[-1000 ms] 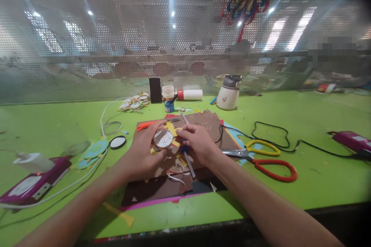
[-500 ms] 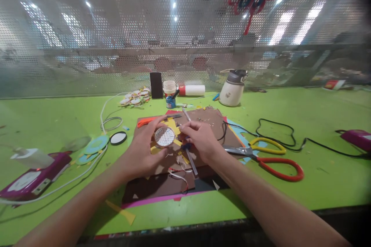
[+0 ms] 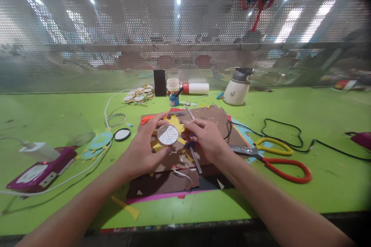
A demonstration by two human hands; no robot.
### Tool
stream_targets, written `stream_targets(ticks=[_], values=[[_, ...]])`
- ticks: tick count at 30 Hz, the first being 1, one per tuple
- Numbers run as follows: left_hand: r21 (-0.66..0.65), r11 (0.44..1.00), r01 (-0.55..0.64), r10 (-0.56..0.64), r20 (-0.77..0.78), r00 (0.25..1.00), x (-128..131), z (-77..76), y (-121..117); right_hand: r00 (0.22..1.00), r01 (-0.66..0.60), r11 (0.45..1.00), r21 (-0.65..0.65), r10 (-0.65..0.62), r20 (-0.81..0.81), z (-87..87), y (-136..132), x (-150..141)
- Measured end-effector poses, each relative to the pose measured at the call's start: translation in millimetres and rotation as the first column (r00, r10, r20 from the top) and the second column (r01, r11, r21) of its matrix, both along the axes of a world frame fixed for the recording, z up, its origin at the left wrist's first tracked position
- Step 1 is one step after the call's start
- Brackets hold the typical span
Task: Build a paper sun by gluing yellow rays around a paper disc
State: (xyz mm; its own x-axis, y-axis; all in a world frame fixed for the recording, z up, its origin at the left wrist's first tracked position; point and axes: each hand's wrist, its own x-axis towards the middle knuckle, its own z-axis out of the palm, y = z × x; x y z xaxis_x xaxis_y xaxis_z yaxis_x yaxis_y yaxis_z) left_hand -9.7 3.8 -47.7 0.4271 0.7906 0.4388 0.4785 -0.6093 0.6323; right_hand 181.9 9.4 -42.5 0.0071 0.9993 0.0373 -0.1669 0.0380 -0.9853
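Note:
My left hand point(image 3: 143, 144) curls its thumb and fingers around a round white disc with small dark dots point(image 3: 167, 134). Yellow paper strips point(image 3: 157, 147) stick out around and behind the disc. At its right side my right hand point(image 3: 204, 137) is closed, thumb and forefinger pinched at the end of a yellow strip; whether anything else is in the fingers is hidden. A translucent glue stick point(image 3: 196, 159) lies on the brown sheets point(image 3: 171, 181) below the right hand. Close by are a white string point(image 3: 182, 175) and an orange-handled cutter point(image 3: 147, 119).
Red-and-yellow-handled scissors point(image 3: 285, 166) lie right, near a black cable point(image 3: 278, 121). A purple power strip point(image 3: 43, 171) and round mirror-like disc point(image 3: 122, 134) are left. Behind stand a phone point(image 3: 160, 83), blue jar point(image 3: 174, 100) and white bottle point(image 3: 236, 88). Paper flower pieces point(image 3: 100, 141) lie left.
The whole view has shifted slightly, so things appear a little further right. The dotted disc is turned a bit more toward me. Both hands keep nearly the same places around it.

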Motion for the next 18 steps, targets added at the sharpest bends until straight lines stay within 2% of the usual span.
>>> stream_targets(ticks=[6, 13, 18], values=[[0.072, 0.996, -0.047, 0.049, -0.018, 0.999, -1, 1.8, 1, 0.997, 0.033, 0.998, -0.062, -0.037, -0.074, -0.3, -3, -6], [0.160, 0.987, -0.028, 0.039, -0.065, 0.997, -1, 1.3, 1, 0.962, -0.184, 0.982, -0.052, 0.169, -0.214, -3.3, -17, -22], [0.143, 0.990, 0.021, -0.010, -0.082, 0.997, 1, 0.3, 0, 0.969, -0.138, 0.987, -0.082, 0.118, -0.219, -7.6, -15, -21]])
